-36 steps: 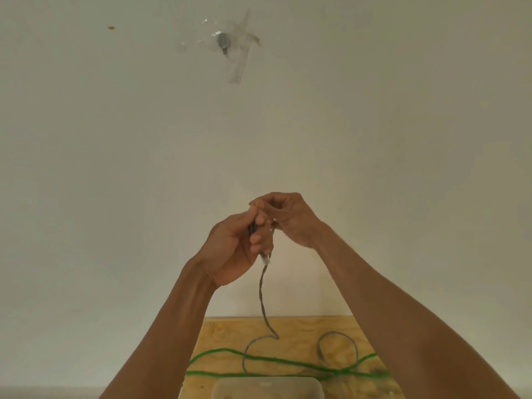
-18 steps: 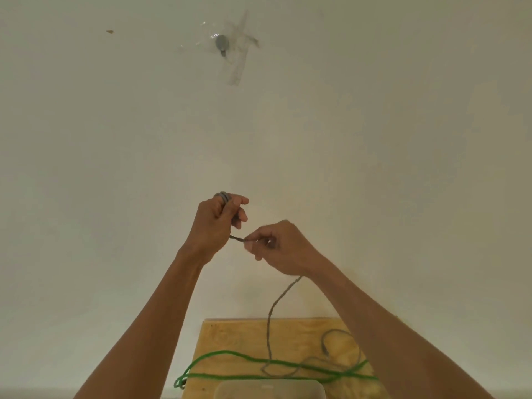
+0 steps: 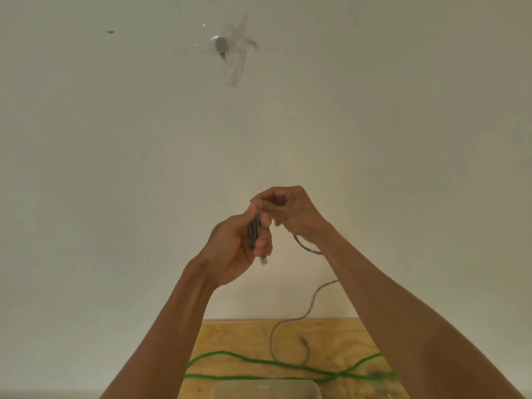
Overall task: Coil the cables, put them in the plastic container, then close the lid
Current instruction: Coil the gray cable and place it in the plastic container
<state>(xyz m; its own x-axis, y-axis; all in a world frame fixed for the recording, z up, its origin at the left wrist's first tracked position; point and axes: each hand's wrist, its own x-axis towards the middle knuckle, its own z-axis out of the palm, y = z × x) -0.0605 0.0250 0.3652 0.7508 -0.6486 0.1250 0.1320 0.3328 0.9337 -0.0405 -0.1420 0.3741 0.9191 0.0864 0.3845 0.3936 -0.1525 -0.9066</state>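
My left hand (image 3: 234,249) is raised in front of the wall, shut on several loops of a grey cable (image 3: 312,300), with the cable's light plug end sticking out below the fingers. My right hand (image 3: 290,210) pinches the same cable just above the loops. From there the cable hangs down behind my right forearm to the wooden table (image 3: 230,338), where its tail curls. A green cable (image 3: 259,362) lies loose across the table. The rim of the translucent plastic container (image 3: 266,388) shows at the bottom edge.
A plain white wall fills most of the view, with a small grey item taped to it (image 3: 221,46) high up. The table's far edge meets the wall.
My hands came together again: the right hand rose from below the left hand to just above it, laying another loop of grey cable into the left hand. Less cable lies on the table.
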